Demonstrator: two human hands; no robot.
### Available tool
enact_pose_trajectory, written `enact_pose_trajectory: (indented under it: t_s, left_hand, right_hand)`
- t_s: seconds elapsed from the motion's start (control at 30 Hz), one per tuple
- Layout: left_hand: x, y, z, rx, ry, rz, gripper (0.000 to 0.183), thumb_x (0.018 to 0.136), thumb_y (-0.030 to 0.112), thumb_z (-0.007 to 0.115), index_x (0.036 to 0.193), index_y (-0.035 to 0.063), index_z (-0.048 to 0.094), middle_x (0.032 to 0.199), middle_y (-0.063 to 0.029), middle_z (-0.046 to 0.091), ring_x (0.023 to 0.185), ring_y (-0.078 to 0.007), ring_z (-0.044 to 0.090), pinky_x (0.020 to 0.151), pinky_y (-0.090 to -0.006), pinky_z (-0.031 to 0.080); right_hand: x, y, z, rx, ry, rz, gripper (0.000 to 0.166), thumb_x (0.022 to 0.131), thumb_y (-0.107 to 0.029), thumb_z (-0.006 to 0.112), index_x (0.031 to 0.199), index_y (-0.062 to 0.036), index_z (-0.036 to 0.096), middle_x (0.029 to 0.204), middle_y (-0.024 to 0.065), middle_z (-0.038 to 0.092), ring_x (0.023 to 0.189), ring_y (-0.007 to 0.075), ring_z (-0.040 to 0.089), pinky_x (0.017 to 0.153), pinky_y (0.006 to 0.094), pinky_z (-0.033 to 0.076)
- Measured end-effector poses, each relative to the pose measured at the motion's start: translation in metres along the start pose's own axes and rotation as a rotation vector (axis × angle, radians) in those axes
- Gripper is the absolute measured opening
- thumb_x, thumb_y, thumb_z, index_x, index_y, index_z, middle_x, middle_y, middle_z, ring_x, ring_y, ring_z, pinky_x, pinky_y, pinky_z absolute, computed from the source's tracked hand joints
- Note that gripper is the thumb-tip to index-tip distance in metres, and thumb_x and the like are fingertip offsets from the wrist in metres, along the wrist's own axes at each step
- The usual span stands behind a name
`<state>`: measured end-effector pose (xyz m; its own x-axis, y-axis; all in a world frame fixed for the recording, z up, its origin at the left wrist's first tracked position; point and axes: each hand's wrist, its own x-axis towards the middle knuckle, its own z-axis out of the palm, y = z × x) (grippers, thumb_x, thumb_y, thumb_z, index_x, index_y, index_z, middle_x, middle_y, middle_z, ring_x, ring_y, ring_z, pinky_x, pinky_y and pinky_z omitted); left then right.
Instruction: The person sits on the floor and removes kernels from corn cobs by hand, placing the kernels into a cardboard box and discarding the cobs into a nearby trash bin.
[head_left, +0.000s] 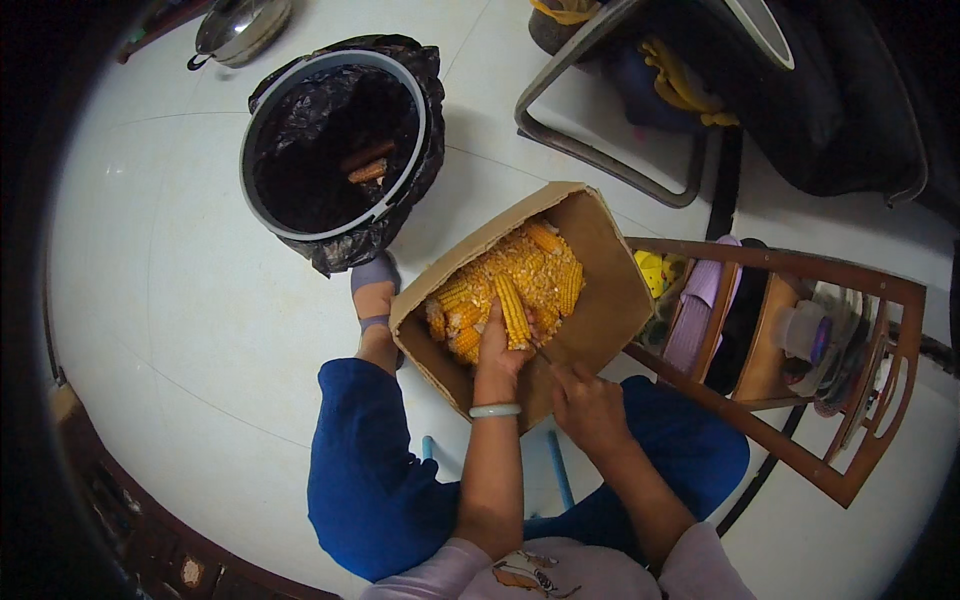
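Note:
An ear of yellow corn lies in my left hand, which grips it over a cardboard box. My right hand is closed around a thin tool, perhaps a screwdriver or small knife, whose tip is near the lower end of the ear. Most of the tool is hidden by my fingers. Inside the box, loose corn kernels form a heap, with several more ears at its edges. The box stands tilted between my knees.
Beyond the box at the left stands a round bin lined with a black plastic bag, with corn cobs inside. A wooden shoe rack is at the right. A metal-framed chair stands behind, and a metal pot is at the top left.

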<state>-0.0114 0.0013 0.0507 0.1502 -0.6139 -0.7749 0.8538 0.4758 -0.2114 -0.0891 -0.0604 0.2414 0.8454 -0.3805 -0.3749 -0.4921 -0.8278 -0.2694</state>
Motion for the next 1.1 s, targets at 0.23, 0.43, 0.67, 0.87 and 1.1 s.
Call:
enact_pose_trajectory:
  t_s: [0.23,0.43,0.67,0.87,1.1]
  left_hand:
    - [0.001,-0.001,-0.001,0.002,0.041,0.003,0.047,0.09,0.053,0.043,0.094,0.0076,0.055,0.074,-0.0083,0.056,0.063,-0.0189,0.052,0.054,-0.0303,0.045]
    - [0.001,-0.001,0.005,0.081,0.163,0.049,0.047,0.093,0.052,0.037,0.094,0.0082,0.054,0.073,-0.0092,0.056,0.06,-0.0196,0.052,0.052,-0.0323,0.045]
    - [-0.001,-0.003,0.023,0.17,0.255,0.058,0.05,0.095,0.052,0.025,0.096,0.008,0.049,0.067,-0.0104,0.051,0.056,-0.022,0.05,0.048,-0.0349,0.044]
    - [0.006,0.009,0.009,0.084,0.175,0.042,0.038,0.098,0.039,0.03,0.096,0.0103,0.054,0.069,-0.009,0.057,0.056,-0.0225,0.055,0.047,-0.0364,0.047]
    - [0.005,0.003,0.021,0.073,0.22,0.145,0.037,0.098,0.037,0.034,0.091,0.0081,0.056,0.071,-0.0079,0.058,0.054,-0.0216,0.055,0.045,-0.0334,0.048]
  right_hand:
    - [0.012,0.005,0.003,-0.057,-0.084,-0.025,0.02,0.075,-0.012,0.059,0.095,-0.0065,0.061,0.077,0.0134,0.06,0.064,0.0342,0.062,0.054,0.043,0.051]
    - [0.008,-0.006,0.02,-0.229,-0.052,-0.066,0.021,0.072,-0.013,0.06,0.093,-0.007,0.062,0.078,0.0125,0.06,0.061,0.0306,0.063,0.051,0.0417,0.052]
    - [0.017,-0.003,0.029,-0.264,0.067,-0.076,0.029,0.07,-0.013,0.06,0.097,-0.0033,0.063,0.076,0.0116,0.059,0.056,0.0292,0.062,0.048,0.0403,0.051]
    - [0.031,-0.013,0.022,-0.199,-0.017,-0.129,0.029,0.072,-0.016,0.059,0.098,-0.0025,0.063,0.073,0.0138,0.061,0.054,0.0283,0.062,0.049,0.0395,0.051]
    - [0.051,-0.011,0.037,-0.135,-0.028,-0.135,0.016,0.073,-0.017,0.058,0.076,-0.0026,0.064,0.062,0.0146,0.062,0.053,0.0284,0.063,0.05,0.0398,0.051]
